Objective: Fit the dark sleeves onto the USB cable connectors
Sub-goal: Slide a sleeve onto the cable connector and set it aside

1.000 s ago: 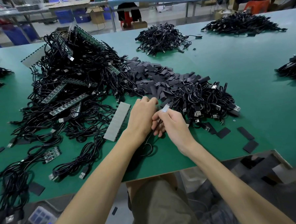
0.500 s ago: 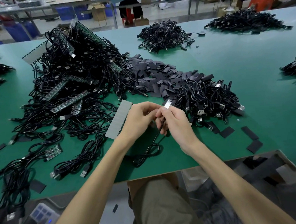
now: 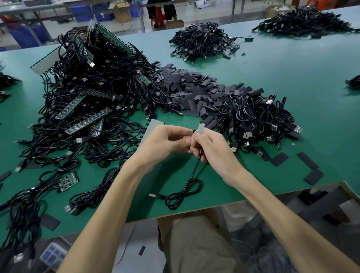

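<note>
My right hand (image 3: 213, 151) grips a black USB cable (image 3: 194, 173) upright, and a small pale end piece (image 3: 201, 128) sticks up above its thumb. My left hand (image 3: 164, 141) has curled fingers whose tips pinch at the cable right beside the right thumb; something small and dark shows there, too small to identify. The cable hangs down to a loose coil (image 3: 183, 193) on the green table, with its USB plug (image 3: 155, 196) lying flat. A heap of dark sleeves (image 3: 193, 89) lies behind my hands.
A big tangle of cables and circuit strips (image 3: 89, 89) lies to the left. A smaller cable pile (image 3: 257, 115) sits to the right. Loose sleeves (image 3: 279, 159) lie near the table's front edge (image 3: 199, 209). More cable piles (image 3: 203, 41) lie farther back.
Both hands have lifted off the table and come toward me, raising the cable end upright. The cable's coil now hangs and rests below them.
</note>
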